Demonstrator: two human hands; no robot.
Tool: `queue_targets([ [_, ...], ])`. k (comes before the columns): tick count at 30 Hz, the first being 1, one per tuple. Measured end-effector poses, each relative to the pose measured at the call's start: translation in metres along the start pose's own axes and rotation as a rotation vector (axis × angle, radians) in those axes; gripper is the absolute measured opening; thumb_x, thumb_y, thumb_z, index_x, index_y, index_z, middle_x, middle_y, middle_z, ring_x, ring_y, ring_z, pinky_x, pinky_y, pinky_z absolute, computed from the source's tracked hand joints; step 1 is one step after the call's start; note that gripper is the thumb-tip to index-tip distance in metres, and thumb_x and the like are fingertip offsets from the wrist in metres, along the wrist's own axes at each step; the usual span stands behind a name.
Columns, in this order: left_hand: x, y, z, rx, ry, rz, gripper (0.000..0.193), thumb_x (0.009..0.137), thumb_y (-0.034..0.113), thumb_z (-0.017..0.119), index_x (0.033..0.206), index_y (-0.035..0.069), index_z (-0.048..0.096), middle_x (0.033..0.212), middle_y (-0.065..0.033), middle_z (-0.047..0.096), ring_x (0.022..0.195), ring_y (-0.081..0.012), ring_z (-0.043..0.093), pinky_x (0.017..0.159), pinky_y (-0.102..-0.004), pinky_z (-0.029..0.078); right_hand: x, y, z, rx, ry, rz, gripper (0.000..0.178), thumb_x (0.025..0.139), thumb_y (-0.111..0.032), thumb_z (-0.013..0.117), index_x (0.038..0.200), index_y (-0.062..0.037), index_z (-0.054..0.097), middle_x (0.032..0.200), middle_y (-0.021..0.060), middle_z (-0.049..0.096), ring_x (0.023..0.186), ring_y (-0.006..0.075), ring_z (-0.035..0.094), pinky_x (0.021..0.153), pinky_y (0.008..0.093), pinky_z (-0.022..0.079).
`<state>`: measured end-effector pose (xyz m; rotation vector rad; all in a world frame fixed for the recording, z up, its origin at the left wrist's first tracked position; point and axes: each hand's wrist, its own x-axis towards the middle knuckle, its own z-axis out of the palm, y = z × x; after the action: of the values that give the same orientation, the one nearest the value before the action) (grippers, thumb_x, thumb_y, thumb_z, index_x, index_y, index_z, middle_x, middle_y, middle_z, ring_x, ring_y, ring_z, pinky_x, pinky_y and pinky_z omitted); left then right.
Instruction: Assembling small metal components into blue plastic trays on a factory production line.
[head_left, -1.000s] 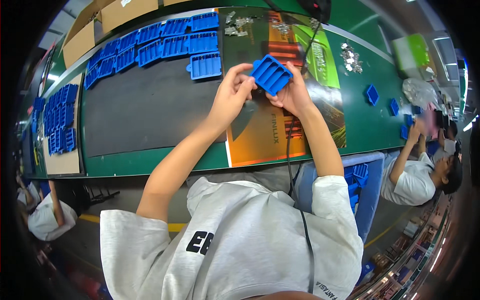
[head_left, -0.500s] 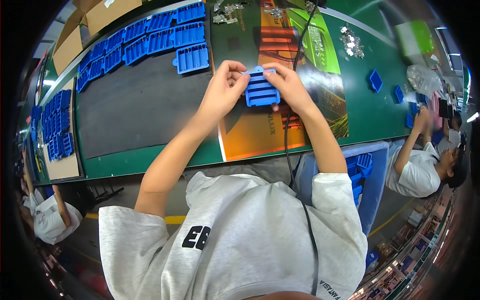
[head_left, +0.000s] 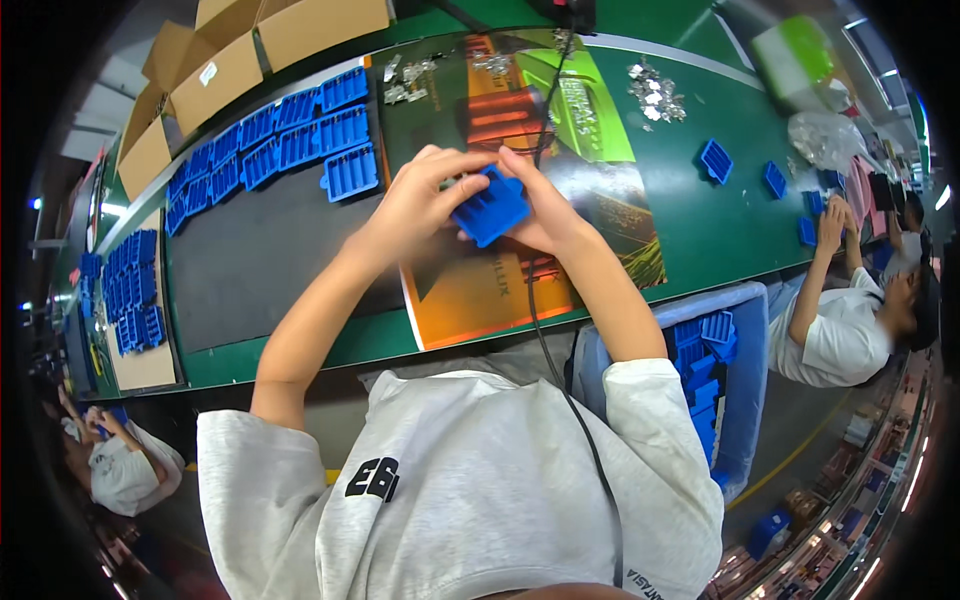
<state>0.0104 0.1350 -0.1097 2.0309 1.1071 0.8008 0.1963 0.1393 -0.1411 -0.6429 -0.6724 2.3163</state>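
Note:
A blue battery holder [head_left: 492, 208], a shallow plastic case with slots, is between my hands above the printed sheet, turned at a slant. My right hand [head_left: 545, 212] grips it from the right and beneath, with some of its fingers hidden behind it. My left hand [head_left: 425, 195] is closed at its upper left, thumb and forefinger against the edge. Whether a small part sits in the left fingertips is not visible. Beyond my hands lie loose shiny metal pieces [head_left: 408, 80] on the sheet.
Rows of blue holders [head_left: 298, 142] line the dark mat [head_left: 270, 250] at left, with cardboard boxes [head_left: 215, 75] behind. More metal pieces [head_left: 655, 95] lie at far right. A black cable [head_left: 543, 345] crosses the sheet. A lined bin [head_left: 745, 400] of holders stands right; a co-worker [head_left: 840, 330] sits beyond.
The battery holder has tilted from facing me squarely to a slant, its slots now less visible. My right hand has shifted around beneath it. The whole view has swung slightly.

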Motion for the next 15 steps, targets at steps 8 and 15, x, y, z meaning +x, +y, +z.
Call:
queue_targets([
  [8, 0.201, -0.092, 0.023, 0.180, 0.174, 0.191, 0.019, 0.085, 0.013, 0.059, 0.098, 0.003, 0.066, 0.093, -0.0158, 0.065, 0.089, -0.0296, 0.063, 0.080, -0.0356, 0.050, 0.012, -0.022, -0.044, 0.473, 0.129, -0.390, 0.057, 0.090, -0.042, 0.036, 0.116, 0.0078, 0.048, 0.117, 0.0270, 0.057, 0.102, 0.0382, 0.060, 0.090, 0.0458, 0.049],
  [15, 0.291, -0.132, 0.060, 0.285, -0.012, 0.285, 0.033, 0.083, 0.018, 0.064, 0.113, 0.005, 0.062, 0.103, -0.0151, 0.059, 0.094, -0.0290, 0.061, 0.083, -0.0354, 0.050, 0.016, -0.020, -0.049, 0.486, 0.150, -0.375, 0.061, 0.089, -0.045, 0.037, 0.119, 0.0058, 0.051, 0.116, 0.0212, 0.060, 0.098, 0.0345, 0.061, 0.090, 0.0458, 0.049],
])
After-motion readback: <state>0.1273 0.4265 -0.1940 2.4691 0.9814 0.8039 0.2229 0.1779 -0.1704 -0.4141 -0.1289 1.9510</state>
